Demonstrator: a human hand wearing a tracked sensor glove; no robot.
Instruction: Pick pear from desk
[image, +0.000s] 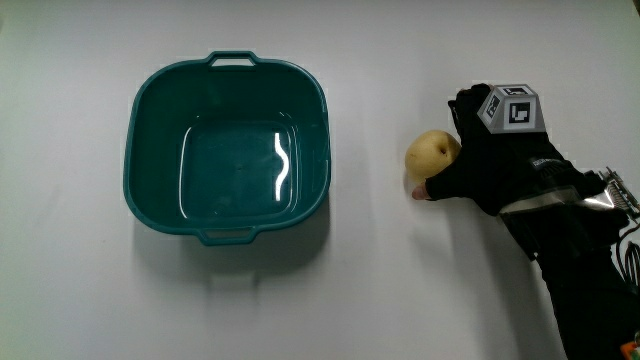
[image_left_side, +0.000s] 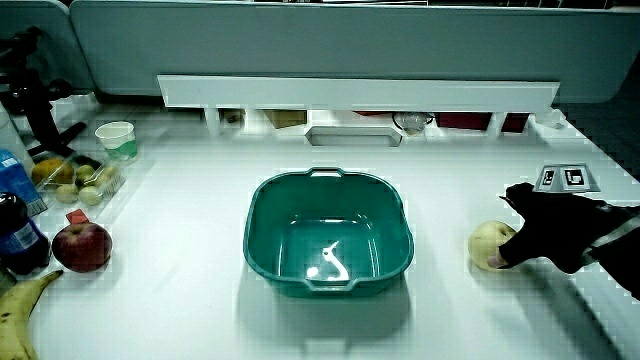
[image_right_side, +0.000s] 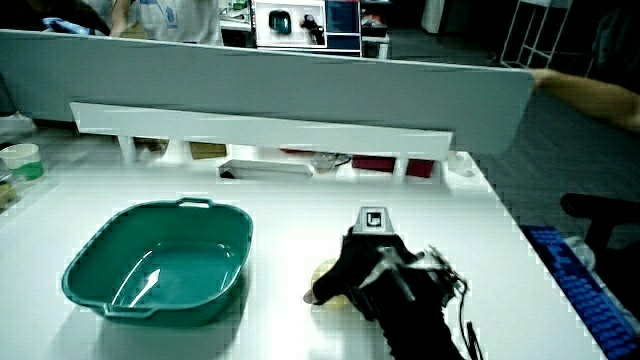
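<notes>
A yellow pear (image: 430, 154) rests on the white desk, beside the teal basin (image: 150, 95). The gloved hand (image: 497, 150) lies against the pear on the side away from the basin. Its thumb (image: 420, 192) presses the part of the pear nearer the person, and the other fingers (image: 462, 108) curl round the farther part. In a side view the pear (image_left_side: 487, 242) shows in front of the hand (image_left_side: 545, 230). In a side view the hand (image_right_side: 370, 262) covers most of the pear (image_right_side: 325, 274). The patterned cube (image: 513, 107) faces up.
The teal basin (image_left_side: 262, 232) holds shallow water. In a side view an apple (image_left_side: 82, 246), a banana (image_left_side: 18, 305), a bottle (image_left_side: 18, 235), a box of small fruit (image_left_side: 75, 180) and a cup (image_left_side: 117, 138) stand near the table's edge. A white shelf (image_left_side: 355, 93) runs along the partition.
</notes>
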